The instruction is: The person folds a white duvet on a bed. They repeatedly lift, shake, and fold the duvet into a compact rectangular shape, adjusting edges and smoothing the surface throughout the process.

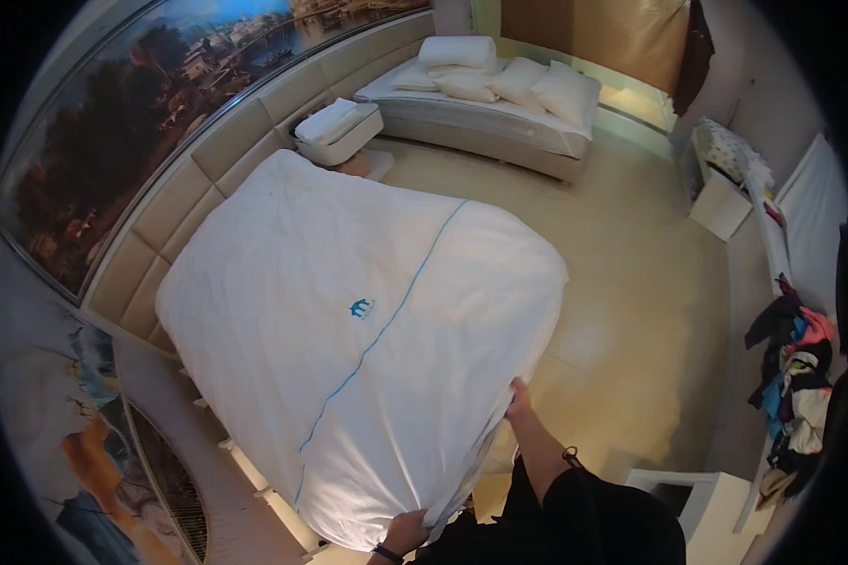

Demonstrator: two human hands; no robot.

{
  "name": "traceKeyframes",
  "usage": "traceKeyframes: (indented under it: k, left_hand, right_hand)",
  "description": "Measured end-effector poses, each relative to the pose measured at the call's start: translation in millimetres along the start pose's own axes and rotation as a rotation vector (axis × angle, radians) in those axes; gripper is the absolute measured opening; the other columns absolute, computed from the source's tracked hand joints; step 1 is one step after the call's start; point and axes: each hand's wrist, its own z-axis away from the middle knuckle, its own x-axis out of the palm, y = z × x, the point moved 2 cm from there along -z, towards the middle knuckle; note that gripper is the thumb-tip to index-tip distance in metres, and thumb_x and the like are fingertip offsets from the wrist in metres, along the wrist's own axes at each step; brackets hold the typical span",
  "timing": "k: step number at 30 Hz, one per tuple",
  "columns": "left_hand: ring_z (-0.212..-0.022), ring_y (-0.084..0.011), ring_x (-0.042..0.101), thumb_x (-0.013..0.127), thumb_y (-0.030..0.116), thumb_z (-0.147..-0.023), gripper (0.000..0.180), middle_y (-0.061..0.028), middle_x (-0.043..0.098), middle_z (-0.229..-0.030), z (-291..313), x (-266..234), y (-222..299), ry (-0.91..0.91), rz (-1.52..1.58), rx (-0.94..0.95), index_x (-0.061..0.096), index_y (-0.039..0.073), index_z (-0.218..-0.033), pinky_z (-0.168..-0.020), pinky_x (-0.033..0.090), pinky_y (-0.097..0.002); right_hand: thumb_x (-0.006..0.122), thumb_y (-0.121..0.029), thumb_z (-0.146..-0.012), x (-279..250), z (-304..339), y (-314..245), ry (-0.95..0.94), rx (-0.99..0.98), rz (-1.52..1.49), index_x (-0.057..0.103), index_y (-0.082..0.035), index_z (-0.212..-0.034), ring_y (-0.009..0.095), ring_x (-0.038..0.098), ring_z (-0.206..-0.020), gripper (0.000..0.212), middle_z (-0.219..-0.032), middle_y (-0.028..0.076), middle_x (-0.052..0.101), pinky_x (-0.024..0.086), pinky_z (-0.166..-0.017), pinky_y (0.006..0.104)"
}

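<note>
A white duvet (283, 254) with a thin blue line and a small blue-green emblem covers the large bed. My left hand (406, 532), with a dark band at the wrist, is closed on the duvet's near edge at the bottom of the view. Farther right along that same edge, my right hand (518, 400) grips the cloth at the bed's corner. Between my hands the edge is drawn fairly taut, with folds running down to the left hand. The fingertips of both hands are partly hidden by the fabric.
Behind the bed runs a padded beige headboard (198, 179). A nightstand (341, 137) with folded white cloth separates it from a second bed (471, 122) holding several pillows. Clothes (796, 386) are heaped on a shelf at right, above a white cabinet (702, 504). Tiled floor (631, 282) lies between.
</note>
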Motion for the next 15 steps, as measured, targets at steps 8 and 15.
traceKeyframes:
  k: [8, 15]
  left_hand:
    - [-0.110, -0.0426, 0.050, 0.074, 0.044, -0.070, 0.090, -0.0300, 0.051, -0.121, -116, 15, 126, 0.217, -0.172, -0.174, 0.033, -0.002, -0.136, -0.090, 0.043, -0.0464]
    - [-0.103, -0.0386, 0.052, 0.075, 0.035, -0.067, 0.085, -0.0220, 0.054, -0.110, -319, 64, 285, 0.458, -0.402, 0.080, 0.035, 0.005, -0.136, -0.083, 0.043, -0.0470]
  right_hand:
    - [0.050, 0.002, -0.069, 34, -33, -122, 0.130, 0.222, -0.009, 0.051, 0.002, -0.091, 0.037, 0.056, -0.092, 0.022, -0.094, 0.016, 0.052, 0.046, -0.083, 0.0579]
    - [0.051, 0.009, -0.066, -5, 14, -182, 0.121, 0.248, 0.254, 0.047, -0.001, -0.082, 0.030, 0.051, -0.068, 0.019, -0.080, 0.010, 0.044, 0.046, -0.055, 0.0453]
